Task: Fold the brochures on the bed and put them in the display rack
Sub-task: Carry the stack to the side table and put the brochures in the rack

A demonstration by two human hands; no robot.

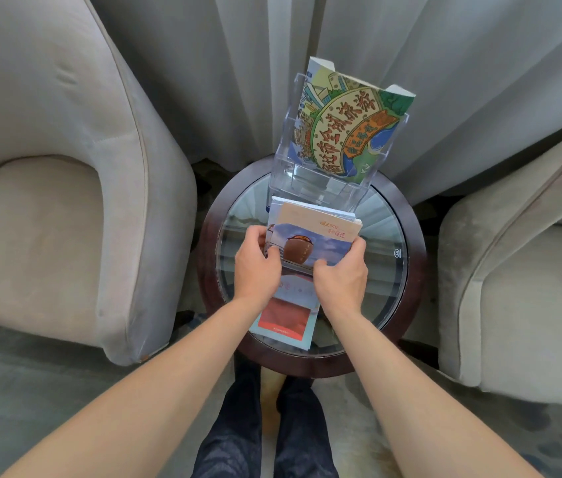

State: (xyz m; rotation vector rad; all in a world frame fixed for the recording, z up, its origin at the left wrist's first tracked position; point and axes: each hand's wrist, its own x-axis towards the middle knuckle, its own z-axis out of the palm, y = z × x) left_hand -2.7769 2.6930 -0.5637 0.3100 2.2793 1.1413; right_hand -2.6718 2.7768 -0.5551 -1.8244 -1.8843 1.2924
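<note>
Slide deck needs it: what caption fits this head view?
Both hands, left hand and right hand, hold a brochure stack before the clear display rack.

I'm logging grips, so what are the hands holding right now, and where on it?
Both hands grip the folded brochure with the brown jar photo: left hand at its left edge, right hand at its right edge.

We see both forearms bare, no sleeves; hands, left (257, 267) and right (340, 276), bare too. Dark mottled trousers (266, 439) below.

left grip (257, 264), right grip (341, 272) (both curled), forearms extended
</note>
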